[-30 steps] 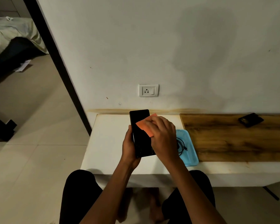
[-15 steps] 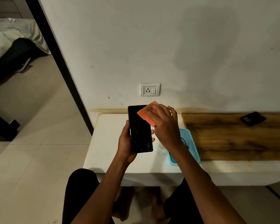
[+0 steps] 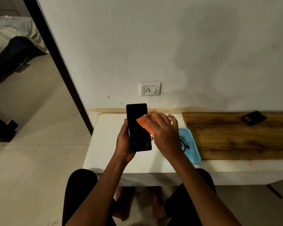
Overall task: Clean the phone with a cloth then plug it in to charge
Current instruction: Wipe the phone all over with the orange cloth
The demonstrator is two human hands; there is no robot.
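Observation:
A black phone stands upright above the white table, screen toward me, smudges near its lower end. My left hand grips it along the left edge. My right hand presses an orange cloth flat against the screen's right side, fingers spread and blurred. A black charging cable lies coiled in a light blue tray, just right of my right wrist. A white wall socket sits on the wall above the phone.
A wooden board covers the table's right part, with a dark wallet-like object at its back. A dark door frame and tiled floor lie left. My knees are under the table's front edge.
My right hand and the orange cloth slid from the phone's upper right corner down across the screen. The left hand kept holding the phone, raising it slightly.

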